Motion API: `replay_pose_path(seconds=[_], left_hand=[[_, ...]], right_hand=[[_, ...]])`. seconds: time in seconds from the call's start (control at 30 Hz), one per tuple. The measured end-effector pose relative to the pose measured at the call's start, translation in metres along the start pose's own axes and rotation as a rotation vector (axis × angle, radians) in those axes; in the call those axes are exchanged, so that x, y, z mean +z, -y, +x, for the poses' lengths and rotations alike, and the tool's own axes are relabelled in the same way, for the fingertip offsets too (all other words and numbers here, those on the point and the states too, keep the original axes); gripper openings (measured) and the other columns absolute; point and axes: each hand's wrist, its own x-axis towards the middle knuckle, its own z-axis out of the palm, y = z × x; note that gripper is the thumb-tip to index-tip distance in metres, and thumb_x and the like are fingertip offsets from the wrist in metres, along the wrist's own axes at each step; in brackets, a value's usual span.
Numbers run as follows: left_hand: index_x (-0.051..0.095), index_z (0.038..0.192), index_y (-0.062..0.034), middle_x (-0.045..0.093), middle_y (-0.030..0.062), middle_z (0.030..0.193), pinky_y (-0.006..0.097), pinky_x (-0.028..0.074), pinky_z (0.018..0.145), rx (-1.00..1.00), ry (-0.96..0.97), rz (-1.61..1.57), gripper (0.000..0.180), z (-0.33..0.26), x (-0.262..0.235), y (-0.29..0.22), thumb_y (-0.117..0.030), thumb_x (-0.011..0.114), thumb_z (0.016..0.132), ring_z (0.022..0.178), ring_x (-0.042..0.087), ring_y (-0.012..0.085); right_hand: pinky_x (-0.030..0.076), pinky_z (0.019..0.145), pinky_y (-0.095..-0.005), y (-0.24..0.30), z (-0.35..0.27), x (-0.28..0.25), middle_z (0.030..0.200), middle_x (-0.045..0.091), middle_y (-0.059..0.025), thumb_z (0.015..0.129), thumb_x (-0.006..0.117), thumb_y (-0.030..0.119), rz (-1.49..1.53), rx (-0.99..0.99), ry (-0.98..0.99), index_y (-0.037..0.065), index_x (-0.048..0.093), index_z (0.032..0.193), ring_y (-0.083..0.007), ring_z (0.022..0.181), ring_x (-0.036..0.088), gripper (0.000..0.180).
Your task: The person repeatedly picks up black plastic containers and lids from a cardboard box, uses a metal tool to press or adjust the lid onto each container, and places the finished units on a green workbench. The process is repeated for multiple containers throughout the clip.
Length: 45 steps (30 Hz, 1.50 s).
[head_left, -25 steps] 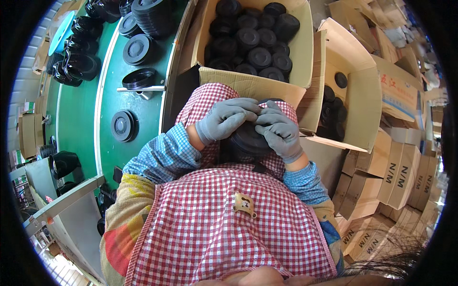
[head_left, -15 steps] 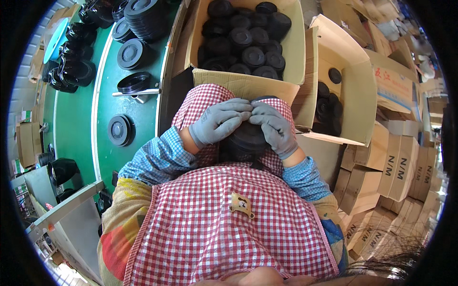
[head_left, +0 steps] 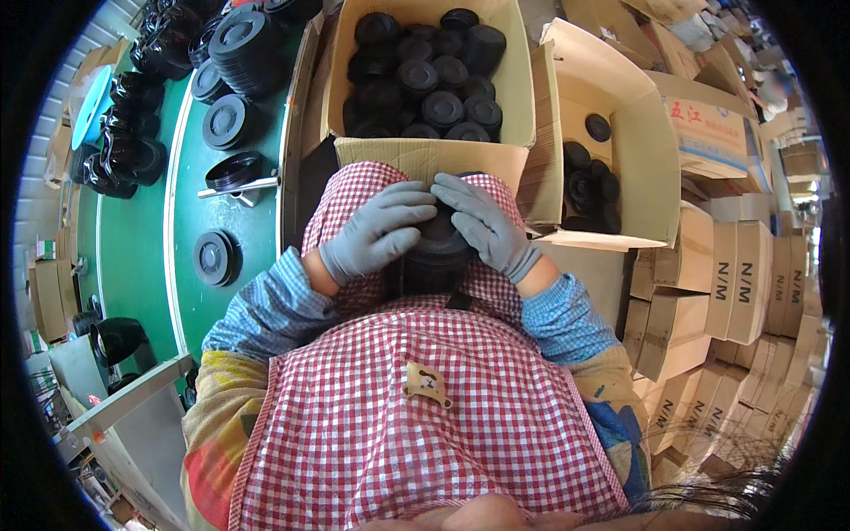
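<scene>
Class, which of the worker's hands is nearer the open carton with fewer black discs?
Right. The right hand is to the left of that carton; the left hand is farther left, across the black round piece between them.

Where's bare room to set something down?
On the green surface: left of the white line, between the glossy vessels and the lower vessel; also below the lone disc pile. Crowded: the top end, with its tall disc stack, and the lap, where left hand and right hand flank a black disc.
</scene>
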Motion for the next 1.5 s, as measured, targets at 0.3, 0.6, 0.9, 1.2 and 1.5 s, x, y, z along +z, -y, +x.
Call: replay_pose_path(seconds=[0.3,0.6,0.9,1.2,1.5], left_hand=[[0.067,0.125,0.0023,0.057,0.0192,0.142,0.036,0.043,0.110,-0.405,-0.164,-0.413,0.039,0.010,0.012,0.011,-0.028,0.053,0.105,0.129,0.056,0.0301],[0.060,0.134,0.0018,0.044,0.0232,0.150,0.044,0.039,0.114,-0.146,0.073,-0.335,0.069,0.011,-0.013,0.010,-0.047,0.075,0.088,0.137,0.047,0.0373],[0.061,0.131,-0.0001,0.046,0.0235,0.144,0.046,0.042,0.111,-0.226,0.017,-0.305,0.072,0.010,-0.003,0.014,-0.053,0.076,0.085,0.133,0.049,0.0382],[0.065,0.125,-0.0007,0.052,0.0227,0.138,0.048,0.042,0.109,-0.012,-0.033,-0.239,0.055,0.014,0.003,0.023,-0.044,0.068,0.092,0.127,0.053,0.0381],[0.065,0.127,-0.0029,0.050,0.0253,0.143,0.053,0.034,0.114,-0.114,0.033,-0.169,0.044,0.010,-0.003,0.018,-0.035,0.053,0.099,0.135,0.047,0.0432]], right_hand=[[0.045,0.107,-0.0354,0.013,0.003,0.028,0.134,0.063,-0.0199,0.094,0.067,0.008,0.211,0.153,-0.269,-0.005,0.070,0.113,-0.0288,0.124,0.060,0.024],[0.027,0.122,-0.0450,0.015,-0.004,-0.001,0.152,0.047,-0.0172,0.071,0.084,0.058,0.159,0.032,-0.008,0.007,0.052,0.147,-0.0330,0.145,0.039,0.096],[0.030,0.120,-0.0447,0.015,-0.002,0.013,0.141,0.058,-0.0155,0.071,0.087,0.044,0.245,0.165,-0.146,0.005,0.063,0.135,-0.0334,0.141,0.044,0.079],[0.027,0.121,-0.0470,0.011,-0.006,0.012,0.139,0.061,-0.0142,0.067,0.088,0.042,0.179,0.095,-0.149,0.004,0.069,0.128,-0.0353,0.143,0.042,0.074],[0.029,0.120,-0.0501,0.012,-0.008,0.016,0.138,0.061,-0.0168,0.072,0.084,0.046,-0.129,0.008,-0.108,0.004,0.065,0.132,-0.0401,0.140,0.044,0.075]])
